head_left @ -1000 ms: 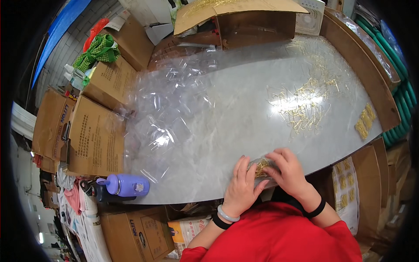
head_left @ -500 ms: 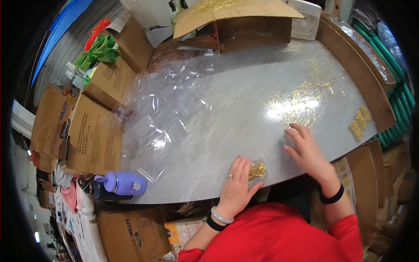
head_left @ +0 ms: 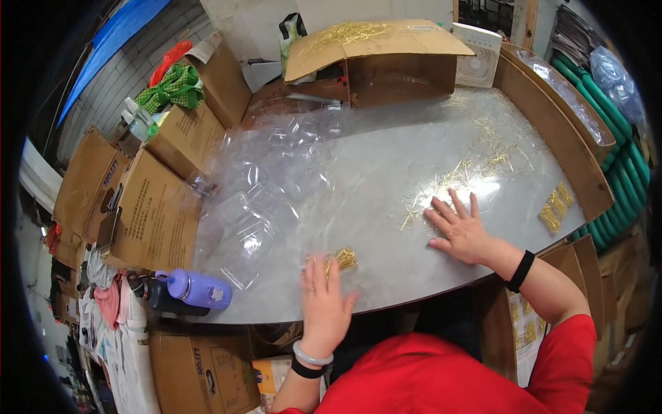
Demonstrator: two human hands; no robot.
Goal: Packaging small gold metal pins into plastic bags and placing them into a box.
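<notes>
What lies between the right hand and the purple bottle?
In the head view, right to left: gray tabletop, the gold-filled packet, the left hand, more tabletop, a clear bag.

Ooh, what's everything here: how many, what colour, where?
Table: one, grey, centre
Wire pieces: many, gold, table's right
Packet: one, clear and gold, table's near edge
Gold clusters: several, gold, table's right edge
Clear bags: many, transparent, table's left
Bottles: two, purple and black, table's near-left corner
Open carton: one, brown, back
Other cartons: several, brown, left, right, beneath
Fan-like device: one, white, back right
Tubing: uncounted, green, far right
Checked fabric: one, green, upper left
Red bag: one, red, upper left
Clutter: too small to count, mixed, far left
Shirt: one, red, bottom
Wristbands: two, black, both wrists
Bangle: one, pale, left wrist
Left hand: one, bare, at packet
Right hand: one, bare, by wire pieces
</notes>
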